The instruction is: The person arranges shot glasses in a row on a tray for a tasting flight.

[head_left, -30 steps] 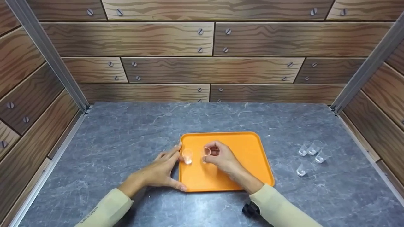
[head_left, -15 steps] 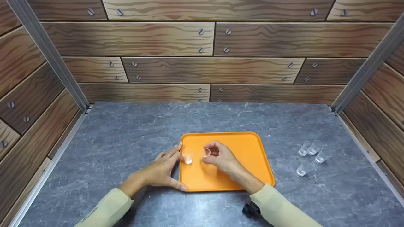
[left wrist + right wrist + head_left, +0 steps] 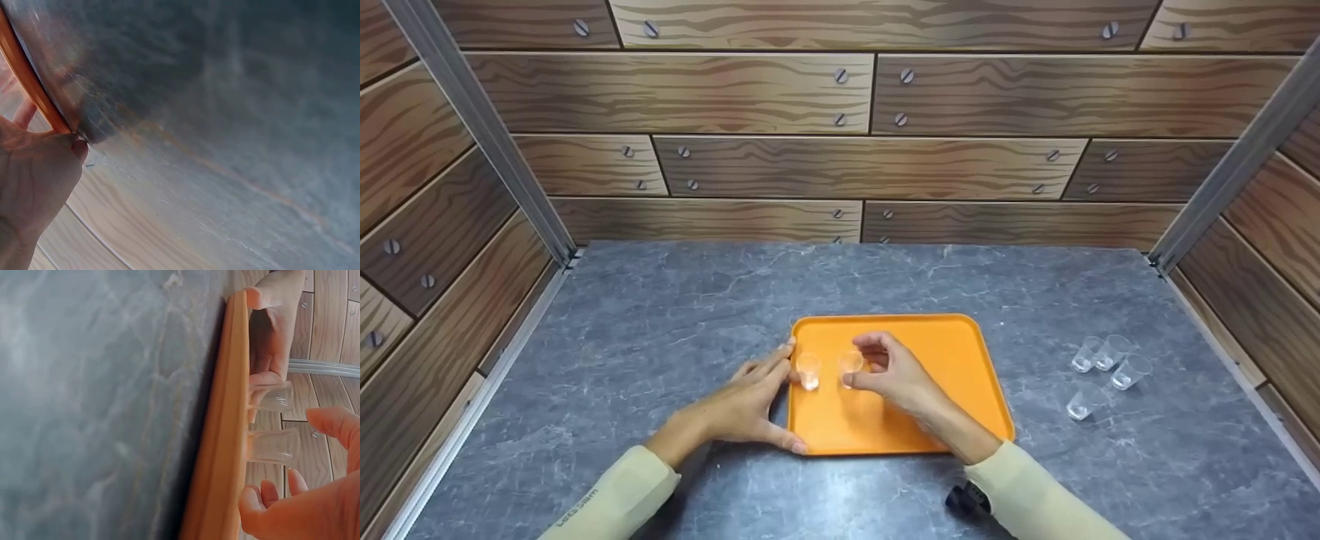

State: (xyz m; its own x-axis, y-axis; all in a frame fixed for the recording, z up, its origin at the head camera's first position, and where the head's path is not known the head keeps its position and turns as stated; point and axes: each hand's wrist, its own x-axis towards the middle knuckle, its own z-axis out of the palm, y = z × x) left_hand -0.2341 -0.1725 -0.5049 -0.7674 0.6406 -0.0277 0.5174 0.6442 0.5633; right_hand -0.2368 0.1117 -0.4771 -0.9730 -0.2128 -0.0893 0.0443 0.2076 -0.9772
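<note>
An orange tray [image 3: 900, 427] lies on the table, with two small clear plastic cups standing upright on it. My left hand [image 3: 746, 401] spreads along the tray's left edge, thumb at the near corner and fingers close to the left cup [image 3: 808, 373]. Around the right cup [image 3: 851, 364], my right hand [image 3: 900, 379] has thumb and fingers parted. In the right wrist view a gap shows between those fingertips and the cup [image 3: 274, 445]. The left wrist view catches my left hand [image 3: 39, 174] touching the tray rim [image 3: 34, 84].
Several more clear cups [image 3: 1123, 371] stand on the grey marbled table [image 3: 697, 292] right of the tray, one [image 3: 1080, 406] a bit nearer. Wood-patterned walls [image 3: 870, 165] with metal corner rails [image 3: 487, 142] enclose the table at back and sides.
My right hand held the right cup's rim in the earlier frames; now its fingers have parted from the cup, which stands on the tray. The left hand stays at the tray edge.
</note>
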